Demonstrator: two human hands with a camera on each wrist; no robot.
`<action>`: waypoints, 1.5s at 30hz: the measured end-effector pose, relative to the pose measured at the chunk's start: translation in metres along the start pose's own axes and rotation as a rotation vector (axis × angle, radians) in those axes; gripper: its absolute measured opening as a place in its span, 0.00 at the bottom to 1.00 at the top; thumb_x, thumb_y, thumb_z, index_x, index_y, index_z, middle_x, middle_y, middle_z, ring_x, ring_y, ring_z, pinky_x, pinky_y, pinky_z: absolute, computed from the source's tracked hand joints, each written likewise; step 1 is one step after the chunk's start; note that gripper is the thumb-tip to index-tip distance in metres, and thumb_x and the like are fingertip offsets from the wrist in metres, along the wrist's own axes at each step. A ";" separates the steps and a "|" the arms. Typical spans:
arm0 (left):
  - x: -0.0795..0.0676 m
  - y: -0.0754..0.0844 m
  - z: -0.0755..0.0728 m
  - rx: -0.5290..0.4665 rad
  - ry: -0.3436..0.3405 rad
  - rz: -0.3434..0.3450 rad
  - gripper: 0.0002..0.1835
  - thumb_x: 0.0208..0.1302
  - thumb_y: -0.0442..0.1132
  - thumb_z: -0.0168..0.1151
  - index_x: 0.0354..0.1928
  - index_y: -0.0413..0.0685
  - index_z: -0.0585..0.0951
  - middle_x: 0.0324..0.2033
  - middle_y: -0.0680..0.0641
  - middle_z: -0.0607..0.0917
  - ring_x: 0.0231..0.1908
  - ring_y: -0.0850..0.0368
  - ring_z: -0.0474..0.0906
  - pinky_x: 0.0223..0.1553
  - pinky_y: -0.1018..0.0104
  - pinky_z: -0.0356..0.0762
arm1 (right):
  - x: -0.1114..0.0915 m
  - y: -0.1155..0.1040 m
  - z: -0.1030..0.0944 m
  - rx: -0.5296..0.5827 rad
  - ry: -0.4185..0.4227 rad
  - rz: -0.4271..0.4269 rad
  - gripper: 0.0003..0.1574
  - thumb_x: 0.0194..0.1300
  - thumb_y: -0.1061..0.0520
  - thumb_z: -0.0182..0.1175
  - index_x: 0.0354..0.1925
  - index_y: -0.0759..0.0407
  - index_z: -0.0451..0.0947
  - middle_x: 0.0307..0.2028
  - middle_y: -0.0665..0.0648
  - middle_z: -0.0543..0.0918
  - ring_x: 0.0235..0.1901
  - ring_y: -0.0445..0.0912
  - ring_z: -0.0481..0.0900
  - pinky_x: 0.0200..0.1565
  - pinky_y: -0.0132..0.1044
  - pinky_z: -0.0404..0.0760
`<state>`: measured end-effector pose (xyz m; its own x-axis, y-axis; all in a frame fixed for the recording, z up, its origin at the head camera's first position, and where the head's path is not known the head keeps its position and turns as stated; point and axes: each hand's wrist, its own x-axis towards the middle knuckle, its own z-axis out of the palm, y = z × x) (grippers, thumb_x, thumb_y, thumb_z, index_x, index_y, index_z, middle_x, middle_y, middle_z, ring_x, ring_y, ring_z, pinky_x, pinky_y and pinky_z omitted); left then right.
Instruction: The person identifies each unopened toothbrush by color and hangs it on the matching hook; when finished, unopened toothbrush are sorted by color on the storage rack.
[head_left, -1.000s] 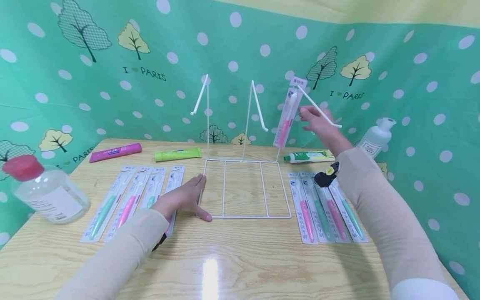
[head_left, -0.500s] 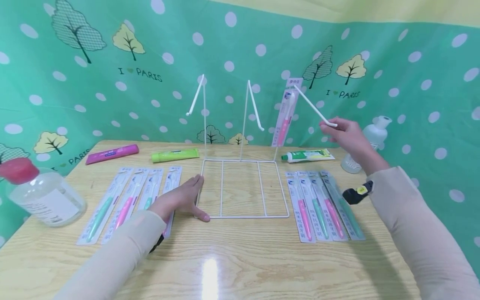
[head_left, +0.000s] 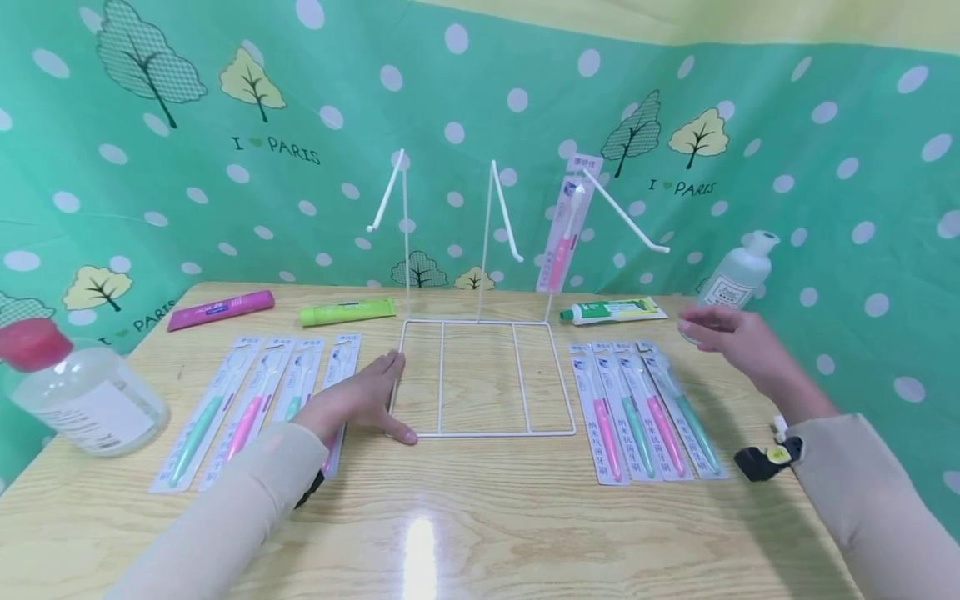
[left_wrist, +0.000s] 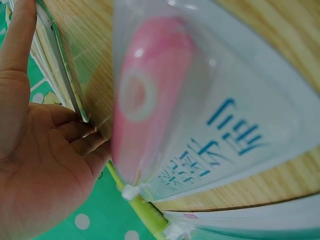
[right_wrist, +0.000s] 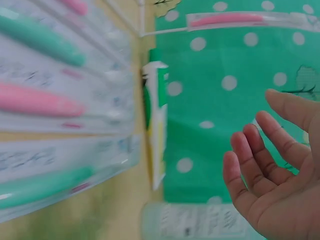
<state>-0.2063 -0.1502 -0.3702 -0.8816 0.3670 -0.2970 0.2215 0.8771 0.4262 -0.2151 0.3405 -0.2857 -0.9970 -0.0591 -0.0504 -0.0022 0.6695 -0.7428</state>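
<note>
- Wire rack (head_left: 486, 434): was touched by left hand (head_left: 363, 398) with grip spread
- Right hand (head_left: 738, 343): hovered near rear bottle (head_left: 738, 275) with grip relaxed
- Packaged toothbrushes (head_left: 663, 423): flanked rack on counter (head_left: 525, 525)

Passage is allowed across the near tabletop (head_left: 510, 525), before the white wire rack (head_left: 483, 434). Above, the way is crossed by three hooks (head_left: 506, 212) and, at right, a hanging packaged toothbrush (head_left: 567, 223); the left edge is blocked by the left hand (head_left: 366, 397).

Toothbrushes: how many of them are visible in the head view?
9: one toothbrush hangs on the right hook, four left of the rack, some partly behind the left arm, four right of the rack. The arm may hide more.
</note>
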 end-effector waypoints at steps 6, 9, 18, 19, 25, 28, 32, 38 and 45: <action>-0.001 0.001 -0.001 0.004 0.001 0.007 0.72 0.26 0.67 0.71 0.69 0.37 0.43 0.69 0.37 0.42 0.68 0.42 0.36 0.66 0.50 0.41 | -0.011 0.032 0.009 -0.044 -0.076 0.031 0.40 0.61 0.37 0.52 0.60 0.62 0.64 0.57 0.65 0.69 0.49 0.51 0.72 0.48 0.45 0.75; -0.001 0.001 -0.002 0.000 0.000 0.011 0.72 0.27 0.66 0.71 0.69 0.37 0.43 0.69 0.37 0.42 0.68 0.41 0.36 0.66 0.49 0.41 | -0.014 0.045 0.015 -0.074 -0.123 0.069 0.40 0.62 0.38 0.53 0.61 0.64 0.63 0.56 0.67 0.69 0.47 0.55 0.72 0.45 0.45 0.75; -0.003 0.001 -0.002 0.006 0.001 0.014 0.71 0.28 0.66 0.71 0.69 0.37 0.44 0.69 0.37 0.42 0.68 0.42 0.37 0.66 0.50 0.41 | -0.018 0.064 0.033 -0.187 -0.227 0.195 0.46 0.57 0.39 0.59 0.59 0.72 0.62 0.47 0.67 0.74 0.37 0.50 0.73 0.36 0.38 0.73; -0.002 0.001 -0.002 0.005 0.001 0.015 0.71 0.28 0.66 0.71 0.69 0.37 0.44 0.69 0.37 0.42 0.68 0.42 0.37 0.66 0.50 0.41 | -0.018 0.065 0.035 -0.206 -0.227 0.192 0.46 0.56 0.40 0.60 0.59 0.72 0.62 0.46 0.67 0.74 0.36 0.50 0.72 0.35 0.38 0.73; -0.002 0.001 -0.002 0.009 0.002 0.016 0.71 0.27 0.66 0.71 0.69 0.37 0.44 0.69 0.37 0.42 0.68 0.41 0.37 0.66 0.50 0.41 | -0.015 0.060 0.040 -0.321 -0.212 0.192 0.49 0.51 0.39 0.64 0.57 0.74 0.63 0.46 0.71 0.73 0.42 0.57 0.72 0.40 0.45 0.75; -0.002 0.001 -0.001 0.009 0.002 0.021 0.71 0.27 0.67 0.71 0.69 0.37 0.44 0.69 0.37 0.42 0.67 0.41 0.37 0.66 0.49 0.41 | -0.014 0.056 0.041 -0.340 -0.216 0.217 0.50 0.50 0.40 0.65 0.57 0.75 0.62 0.48 0.74 0.71 0.44 0.60 0.72 0.42 0.49 0.74; -0.002 0.001 -0.001 0.009 0.002 0.019 0.71 0.27 0.67 0.71 0.69 0.37 0.44 0.69 0.37 0.42 0.68 0.42 0.37 0.66 0.50 0.41 | -0.011 0.056 0.042 -0.328 -0.227 0.246 0.52 0.50 0.41 0.65 0.58 0.76 0.59 0.49 0.76 0.69 0.46 0.63 0.71 0.43 0.52 0.73; -0.002 0.002 -0.001 0.014 -0.003 0.010 0.72 0.26 0.67 0.71 0.69 0.38 0.44 0.69 0.38 0.42 0.68 0.42 0.37 0.66 0.49 0.41 | -0.010 0.060 0.041 -0.280 -0.224 0.244 0.53 0.51 0.41 0.65 0.59 0.77 0.57 0.48 0.75 0.70 0.45 0.62 0.71 0.44 0.52 0.73; -0.002 0.002 -0.002 0.021 0.000 0.006 0.72 0.27 0.67 0.71 0.69 0.38 0.44 0.69 0.37 0.42 0.68 0.42 0.37 0.66 0.49 0.41 | -0.011 0.062 0.038 -0.232 -0.190 0.230 0.38 0.64 0.41 0.52 0.51 0.76 0.67 0.38 0.64 0.75 0.39 0.53 0.71 0.40 0.45 0.72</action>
<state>-0.2047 -0.1500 -0.3675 -0.8800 0.3724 -0.2947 0.2357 0.8812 0.4098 -0.2012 0.3543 -0.3568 -0.9414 -0.0097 -0.3371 0.1806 0.8297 -0.5283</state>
